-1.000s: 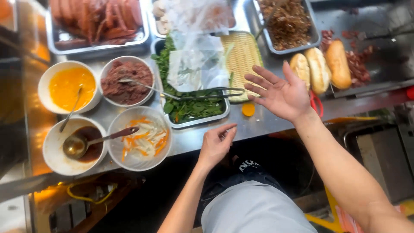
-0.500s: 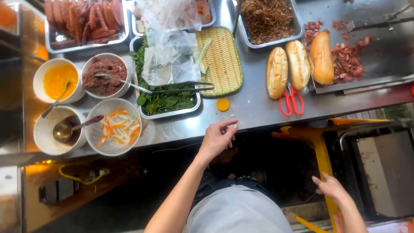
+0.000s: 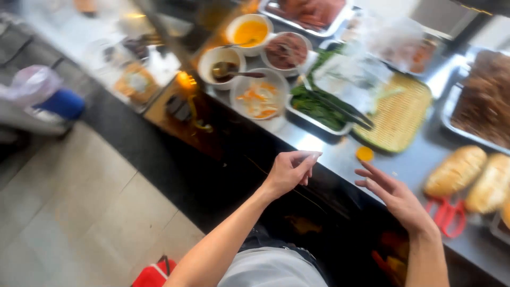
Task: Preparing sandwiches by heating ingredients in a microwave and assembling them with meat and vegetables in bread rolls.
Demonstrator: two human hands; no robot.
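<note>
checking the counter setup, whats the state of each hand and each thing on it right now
left hand: empty, fingers curled, above the counter edge
right hand: empty, fingers spread, touching nothing
yellow sauce bowl: filled
dark sauce bowl: partly filled, spoon resting in it
shredded carrot bowl: filled
greens tray: filled, tongs lying across it
bread rolls: lying whole on the counter
red scissors: lying flat beside the rolls

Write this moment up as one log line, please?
left hand: empty, fingers curled, at counter edge | right hand: empty, open, near orange slice | bread rolls and red scissors beside it
</note>
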